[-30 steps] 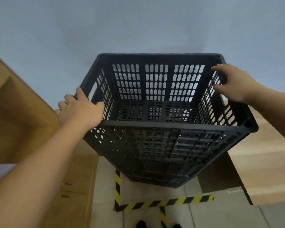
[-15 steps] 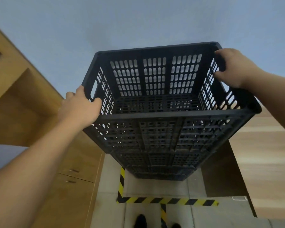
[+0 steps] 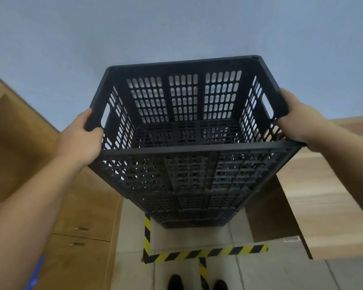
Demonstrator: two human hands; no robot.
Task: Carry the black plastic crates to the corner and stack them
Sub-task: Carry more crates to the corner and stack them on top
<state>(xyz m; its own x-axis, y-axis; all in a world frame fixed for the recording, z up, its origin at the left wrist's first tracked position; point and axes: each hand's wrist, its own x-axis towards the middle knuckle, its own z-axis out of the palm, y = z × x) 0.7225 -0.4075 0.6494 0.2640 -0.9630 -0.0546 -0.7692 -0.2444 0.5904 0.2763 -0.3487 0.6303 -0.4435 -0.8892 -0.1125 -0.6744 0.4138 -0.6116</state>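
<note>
A stack of black plastic crates [image 3: 187,185] stands on the floor in the corner, and I look down into the empty top crate [image 3: 184,149]. My left hand [image 3: 80,137] grips the top crate's left rim beside its handle slot. My right hand [image 3: 298,120] grips the right rim beside the other handle slot. The lower crates show only through the slotted front wall; how many there are I cannot tell.
A wooden cabinet [image 3: 78,216] with drawers stands close on the left. A wooden desk [image 3: 327,195] stands close on the right. Yellow-black hazard tape [image 3: 197,253] marks the tiled floor in front of the stack. My shoes [image 3: 176,282] are at the bottom edge. A blue-grey wall [image 3: 176,28] is behind.
My right hand has slid from the far right corner of the rim toward me, to beside the handle slot. My left hand has shifted slightly along the left rim.
</note>
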